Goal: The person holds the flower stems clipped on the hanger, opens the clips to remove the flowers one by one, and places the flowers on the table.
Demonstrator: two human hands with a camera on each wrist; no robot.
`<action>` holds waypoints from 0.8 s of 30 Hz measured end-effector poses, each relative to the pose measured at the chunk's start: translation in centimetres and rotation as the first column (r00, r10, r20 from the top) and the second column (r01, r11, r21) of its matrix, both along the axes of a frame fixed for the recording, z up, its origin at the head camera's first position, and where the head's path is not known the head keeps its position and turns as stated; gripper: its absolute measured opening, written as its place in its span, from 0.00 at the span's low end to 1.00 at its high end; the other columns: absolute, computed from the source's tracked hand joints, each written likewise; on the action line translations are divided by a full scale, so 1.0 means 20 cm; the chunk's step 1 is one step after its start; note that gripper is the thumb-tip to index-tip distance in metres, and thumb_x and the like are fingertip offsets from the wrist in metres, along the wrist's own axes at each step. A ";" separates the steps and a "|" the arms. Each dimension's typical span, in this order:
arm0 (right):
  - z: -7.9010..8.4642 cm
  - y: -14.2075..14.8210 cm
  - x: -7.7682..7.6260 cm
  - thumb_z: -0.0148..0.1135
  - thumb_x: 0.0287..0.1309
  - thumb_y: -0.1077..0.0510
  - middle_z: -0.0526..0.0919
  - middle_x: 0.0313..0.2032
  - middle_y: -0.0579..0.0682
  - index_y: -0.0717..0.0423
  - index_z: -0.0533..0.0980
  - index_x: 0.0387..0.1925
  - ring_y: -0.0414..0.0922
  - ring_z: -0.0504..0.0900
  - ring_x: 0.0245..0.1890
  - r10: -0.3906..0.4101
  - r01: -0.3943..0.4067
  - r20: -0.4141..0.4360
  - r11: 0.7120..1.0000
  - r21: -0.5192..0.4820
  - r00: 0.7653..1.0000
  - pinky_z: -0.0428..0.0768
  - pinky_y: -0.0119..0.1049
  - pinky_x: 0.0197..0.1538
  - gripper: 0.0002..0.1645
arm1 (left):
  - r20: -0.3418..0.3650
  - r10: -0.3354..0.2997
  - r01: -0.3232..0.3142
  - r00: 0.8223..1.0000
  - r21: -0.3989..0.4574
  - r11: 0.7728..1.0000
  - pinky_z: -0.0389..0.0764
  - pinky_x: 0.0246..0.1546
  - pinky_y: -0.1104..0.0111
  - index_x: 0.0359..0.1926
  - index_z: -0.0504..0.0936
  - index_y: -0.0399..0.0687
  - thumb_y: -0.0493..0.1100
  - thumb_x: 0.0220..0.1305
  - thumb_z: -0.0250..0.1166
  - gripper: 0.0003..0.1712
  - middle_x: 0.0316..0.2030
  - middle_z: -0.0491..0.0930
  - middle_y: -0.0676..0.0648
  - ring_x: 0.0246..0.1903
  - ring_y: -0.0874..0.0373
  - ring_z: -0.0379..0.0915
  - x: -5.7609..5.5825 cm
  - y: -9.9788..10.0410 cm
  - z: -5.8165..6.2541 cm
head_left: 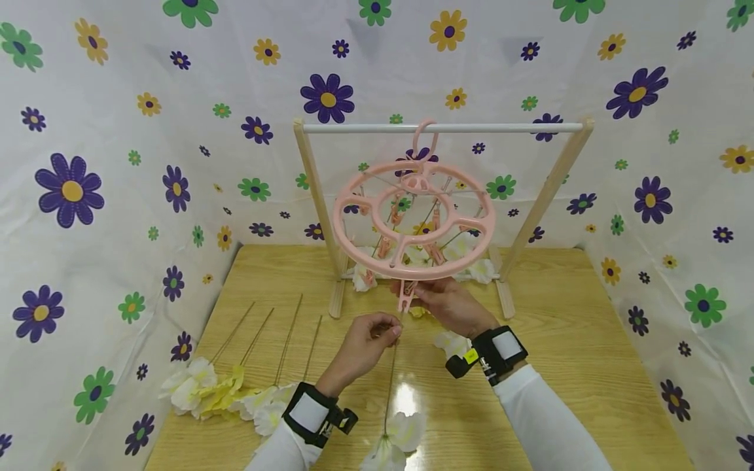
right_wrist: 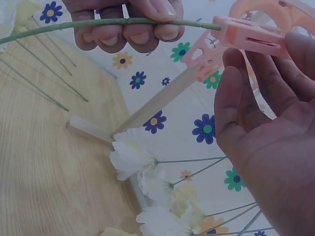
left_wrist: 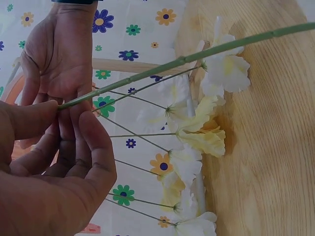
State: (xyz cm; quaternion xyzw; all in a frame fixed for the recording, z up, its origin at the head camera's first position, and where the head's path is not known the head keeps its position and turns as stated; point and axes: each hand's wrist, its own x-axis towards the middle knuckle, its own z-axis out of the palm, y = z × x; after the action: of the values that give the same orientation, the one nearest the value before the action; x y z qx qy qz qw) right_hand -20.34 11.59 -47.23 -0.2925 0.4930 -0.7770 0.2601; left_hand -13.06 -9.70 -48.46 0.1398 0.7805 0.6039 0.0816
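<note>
My left hand [head_left: 362, 347] pinches the green stem [left_wrist: 182, 60] of an artificial flower between thumb and fingers. Its white blossom [head_left: 405, 432] hangs low, toward the table's front. My right hand [head_left: 456, 307] grips a pink clothespin [right_wrist: 251, 38] with thumb and fingers, just beneath the front rim of a round pink hanger [head_left: 412, 271]. In the right wrist view the stem's tip meets the clothespin's mouth. Several more pink clothespins hang around the ring, and flowers [left_wrist: 184, 162] dangle blossom-down from it behind my hands.
A wooden stand [head_left: 542, 190] with a white crossbar [head_left: 353, 129] carries the hanger by its hook. Several white and yellow flowers [head_left: 220, 392] lie on the wooden table [head_left: 577, 327] at the left, stems pointing away. Flower-patterned cloth surrounds the table at the back and sides.
</note>
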 end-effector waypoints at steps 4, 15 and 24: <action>0.00 0.00 0.01 0.46 0.76 0.63 0.82 0.56 0.47 0.49 0.73 0.64 0.46 0.77 0.61 -0.035 0.034 0.010 0.999 0.025 0.999 0.74 0.43 0.63 0.21 | -0.002 0.023 -0.023 1.000 -0.027 0.999 0.84 0.38 0.64 0.44 0.84 0.39 0.37 0.71 0.62 0.07 0.35 0.84 0.44 0.34 0.56 0.81 0.01 0.00 0.01; 0.01 -0.03 0.04 0.53 0.72 0.64 0.84 0.50 0.49 0.49 0.76 0.57 0.43 0.81 0.54 -0.143 0.138 0.074 0.988 0.074 0.987 0.77 0.37 0.59 0.17 | -0.096 0.051 -0.062 0.994 -0.109 0.992 0.82 0.34 0.71 0.39 0.84 0.39 0.34 0.65 0.66 0.03 0.34 0.85 0.43 0.33 0.56 0.82 0.01 0.01 0.03; 0.03 -0.05 0.05 0.53 0.72 0.65 0.86 0.44 0.48 0.51 0.76 0.55 0.42 0.84 0.45 -0.232 0.228 0.048 0.970 0.080 0.972 0.76 0.38 0.60 0.15 | -0.126 0.065 -0.092 0.990 -0.221 0.971 0.82 0.34 0.71 0.41 0.85 0.41 0.35 0.67 0.64 0.05 0.35 0.84 0.46 0.34 0.58 0.81 0.04 -0.01 0.05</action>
State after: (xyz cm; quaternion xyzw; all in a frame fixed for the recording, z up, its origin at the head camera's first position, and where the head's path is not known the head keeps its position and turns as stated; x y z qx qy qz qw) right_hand -19.43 10.54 -46.62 -0.2016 0.5444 -0.7911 0.1929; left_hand -12.35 -9.91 -47.50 0.1339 0.8524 0.5047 0.0270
